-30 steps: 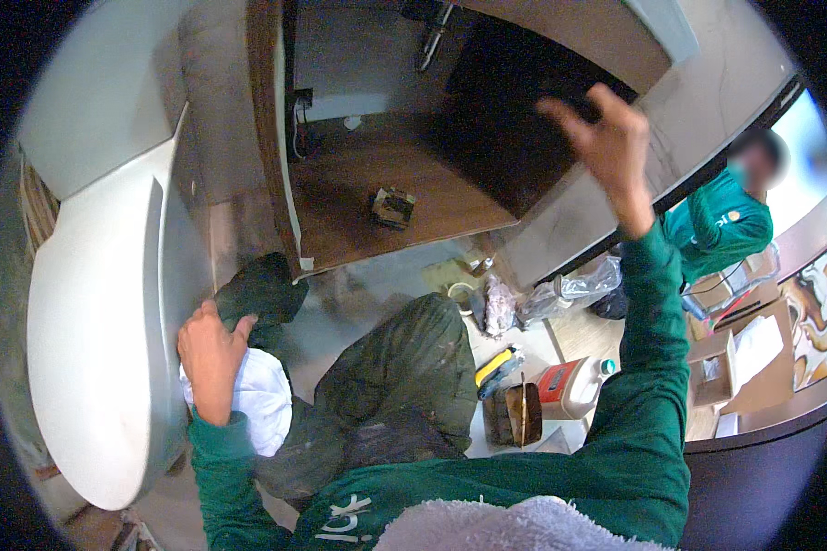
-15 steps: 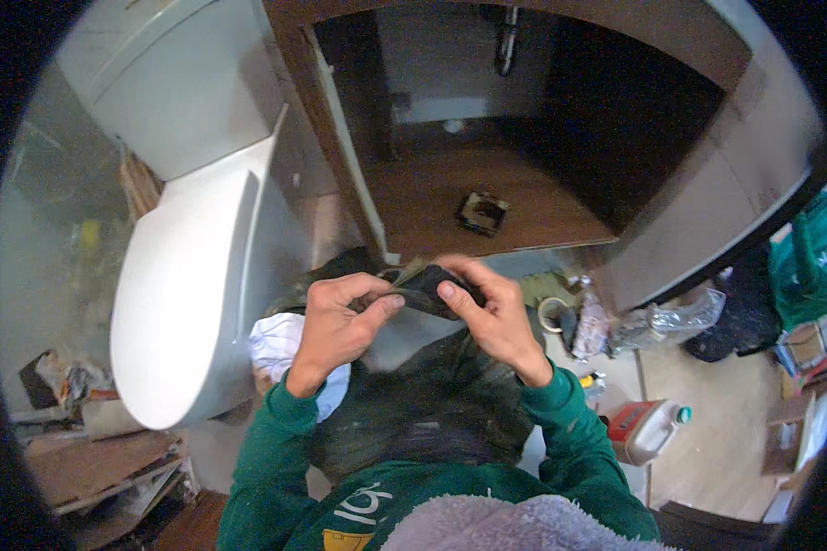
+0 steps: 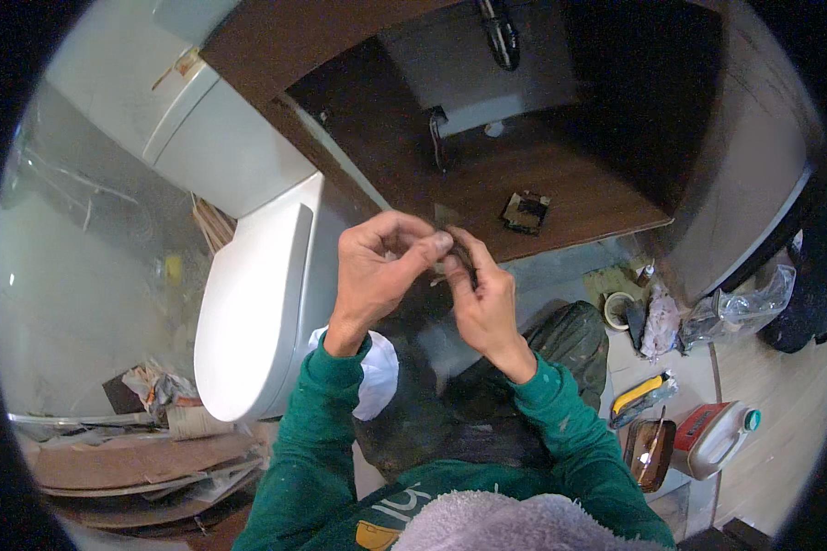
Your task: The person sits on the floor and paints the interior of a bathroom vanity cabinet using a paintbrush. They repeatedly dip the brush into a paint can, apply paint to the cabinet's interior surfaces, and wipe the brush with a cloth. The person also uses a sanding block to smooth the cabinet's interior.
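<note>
My left hand (image 3: 377,266) is closed in a pinch, with thumb and forefinger together in front of the cabinet opening. Close against it, my right hand (image 3: 487,308) is also closed, its fingers bent round a small dark, thin piece (image 3: 462,255). Fingertips of both hands meet at this piece and cover most of it, so its kind cannot be made out. Below the hands are my dark trousers (image 3: 560,349), and a white cloth (image 3: 377,376) lies by my left forearm.
To the left stands a white toilet (image 3: 253,321). Ahead, the brown cabinet (image 3: 579,174) holds a dark square object (image 3: 526,212) under a drain pipe (image 3: 498,37). At right are a tape roll (image 3: 618,310), a yellow-handled tool (image 3: 639,397), a brown tray (image 3: 650,455) and a jug (image 3: 712,441).
My hands have come closer together, and the dark piece that stretched between them is now mostly behind my fingers. The view has shifted, bringing the tray and yellow-handled tool more fully into sight.
</note>
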`<state>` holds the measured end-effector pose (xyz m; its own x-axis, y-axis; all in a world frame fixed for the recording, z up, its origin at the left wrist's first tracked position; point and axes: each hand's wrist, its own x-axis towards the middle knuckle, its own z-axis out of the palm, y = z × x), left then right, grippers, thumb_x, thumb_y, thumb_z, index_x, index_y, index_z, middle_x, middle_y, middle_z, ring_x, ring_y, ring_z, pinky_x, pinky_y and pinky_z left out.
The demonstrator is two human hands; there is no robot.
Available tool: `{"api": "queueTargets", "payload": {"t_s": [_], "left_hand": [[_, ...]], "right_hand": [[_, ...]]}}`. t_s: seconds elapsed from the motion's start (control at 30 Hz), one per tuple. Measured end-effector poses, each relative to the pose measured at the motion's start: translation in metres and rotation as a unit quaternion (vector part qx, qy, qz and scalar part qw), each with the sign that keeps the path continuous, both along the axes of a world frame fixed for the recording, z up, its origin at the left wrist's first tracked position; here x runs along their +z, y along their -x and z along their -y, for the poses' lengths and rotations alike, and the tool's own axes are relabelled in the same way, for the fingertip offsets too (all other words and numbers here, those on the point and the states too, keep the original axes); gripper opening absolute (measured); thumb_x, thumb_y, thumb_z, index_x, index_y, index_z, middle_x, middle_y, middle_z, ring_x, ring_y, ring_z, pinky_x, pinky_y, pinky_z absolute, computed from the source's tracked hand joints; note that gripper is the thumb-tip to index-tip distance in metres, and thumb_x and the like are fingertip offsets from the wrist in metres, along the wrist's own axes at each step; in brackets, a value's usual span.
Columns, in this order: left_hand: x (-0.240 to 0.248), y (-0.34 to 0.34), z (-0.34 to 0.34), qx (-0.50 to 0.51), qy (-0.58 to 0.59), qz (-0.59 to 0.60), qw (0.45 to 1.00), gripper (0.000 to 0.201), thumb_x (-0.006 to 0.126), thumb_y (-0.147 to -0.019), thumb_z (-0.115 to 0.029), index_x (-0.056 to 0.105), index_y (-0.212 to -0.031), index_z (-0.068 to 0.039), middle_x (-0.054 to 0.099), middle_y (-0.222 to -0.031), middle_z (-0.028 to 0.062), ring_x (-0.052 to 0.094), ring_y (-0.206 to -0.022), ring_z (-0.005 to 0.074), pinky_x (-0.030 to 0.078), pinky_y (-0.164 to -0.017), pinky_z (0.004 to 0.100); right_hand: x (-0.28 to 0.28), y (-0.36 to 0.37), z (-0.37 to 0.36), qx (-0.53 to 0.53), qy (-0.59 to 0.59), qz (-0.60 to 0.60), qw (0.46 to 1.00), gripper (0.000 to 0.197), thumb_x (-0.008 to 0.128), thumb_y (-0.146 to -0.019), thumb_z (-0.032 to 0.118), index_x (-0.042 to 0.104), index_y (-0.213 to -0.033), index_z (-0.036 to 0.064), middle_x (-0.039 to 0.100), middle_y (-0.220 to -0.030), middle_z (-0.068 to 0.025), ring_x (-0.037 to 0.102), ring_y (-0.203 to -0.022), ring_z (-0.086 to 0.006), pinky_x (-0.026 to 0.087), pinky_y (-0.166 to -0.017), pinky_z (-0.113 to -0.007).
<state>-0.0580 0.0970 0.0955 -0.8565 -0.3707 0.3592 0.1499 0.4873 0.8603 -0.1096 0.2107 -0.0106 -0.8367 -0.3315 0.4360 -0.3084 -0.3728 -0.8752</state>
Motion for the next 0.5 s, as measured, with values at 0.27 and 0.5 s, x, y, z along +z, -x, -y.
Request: {"api": "queueTargets", "payload": {"t_s": [0.27,0.5], "left_hand": [[-0.009,0.006,0.001,0.004,0.013,0.101,0.995,0.025,0.077,-0.091,-0.022,0.075,-0.09,0.003,0.072,-0.075,0.0063,0.062,-0.059,0.0101,0.052,-0.056,0.0251],[-0.001,-0.002,0.011,-0.219,-0.214,0.037,0.951,0.027,0.059,-0.099,-0.013,0.064,-0.115,0.008,0.073,-0.107,0.0208,0.072,-0.086,0.0256,0.061,-0.074,0.0387]], "right_hand": [[-0.002,-0.003,-0.015,0.162,0.13,0.113,0.972,0.025,0.059,-0.103,0.021,0.066,-0.12,0.0038,0.071,-0.103,-0.001,0.063,-0.093,-0.0093,0.051,-0.082,-0.027],[0.005,-0.011,0.007,0.259,0.185,0.214,0.924,0.03,0.055,-0.106,0.029,0.065,-0.115,0.003,0.073,-0.098,-0.0065,0.072,-0.062,-0.0176,0.056,-0.056,-0.026]]}}
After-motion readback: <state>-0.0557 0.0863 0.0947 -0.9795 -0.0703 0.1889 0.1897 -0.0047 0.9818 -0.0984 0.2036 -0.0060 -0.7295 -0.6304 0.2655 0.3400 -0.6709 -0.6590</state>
